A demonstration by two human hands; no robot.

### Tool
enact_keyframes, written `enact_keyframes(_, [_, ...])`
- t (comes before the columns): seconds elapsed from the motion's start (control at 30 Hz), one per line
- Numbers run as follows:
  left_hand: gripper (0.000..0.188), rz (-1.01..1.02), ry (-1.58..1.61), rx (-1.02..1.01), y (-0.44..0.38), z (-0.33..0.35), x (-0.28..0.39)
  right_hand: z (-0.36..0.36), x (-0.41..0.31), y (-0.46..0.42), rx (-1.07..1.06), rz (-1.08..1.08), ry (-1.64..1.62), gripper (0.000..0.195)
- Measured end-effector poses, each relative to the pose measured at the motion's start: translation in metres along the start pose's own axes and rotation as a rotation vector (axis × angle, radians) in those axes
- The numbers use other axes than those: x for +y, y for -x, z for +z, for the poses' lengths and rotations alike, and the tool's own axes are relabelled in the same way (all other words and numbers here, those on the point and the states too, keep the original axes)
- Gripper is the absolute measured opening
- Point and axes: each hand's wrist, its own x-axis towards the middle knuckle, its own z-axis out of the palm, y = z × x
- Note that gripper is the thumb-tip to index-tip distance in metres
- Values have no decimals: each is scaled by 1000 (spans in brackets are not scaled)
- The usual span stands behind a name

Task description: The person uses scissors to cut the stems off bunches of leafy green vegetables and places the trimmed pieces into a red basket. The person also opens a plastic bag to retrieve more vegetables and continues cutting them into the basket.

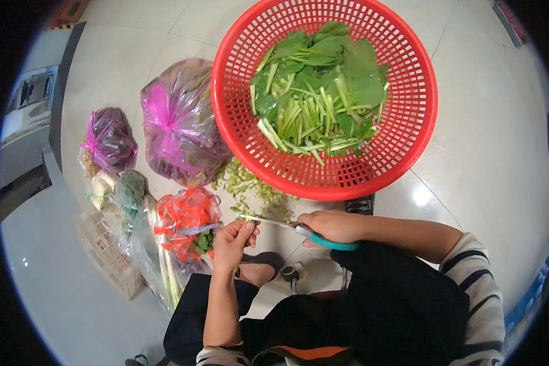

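Note:
My right hand [331,226] grips a pair of scissors [303,229] with teal and grey handles. The blades reach left to a small piece of green vegetable [247,220], which my left hand [234,242] pinches between thumb and fingers. Most of that piece is hidden by the fingers. Beyond my hands stands a round red plastic basket [414,151], which holds cut leafy greens [315,96] with pale stems and broad leaves. Trimmed vegetable scraps [251,183] lie scattered on the floor between the basket and my hands.
Left of the basket sits a large plastic bag of produce [178,128], tied in pink, with a smaller one [112,139] beyond it. A red bag with greens [187,215], bagged leeks [164,256] and a cream plastic crate [110,251] are nearer. My shoe [267,263] rests below my hands.

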Motion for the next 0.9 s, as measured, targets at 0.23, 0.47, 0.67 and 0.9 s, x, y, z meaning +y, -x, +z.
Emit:
enact_keyframes(0.23, [23,-149,-353,-92,8,-13,-1,-9,-1,2,-127,135,0,40])
enact_keyframes(0.47, [30,643,-574,-62,-58,63,80,12,19,-1,-183,271,212,40])
enact_keyframes(0.67, [30,679,-659,424,-215,76,128,0,-1,-4,-158,230,194,41])
enact_keyframes(0.9, [29,518,-621,257,-267,63,115,-1,5,-1,-123,265,138,43])
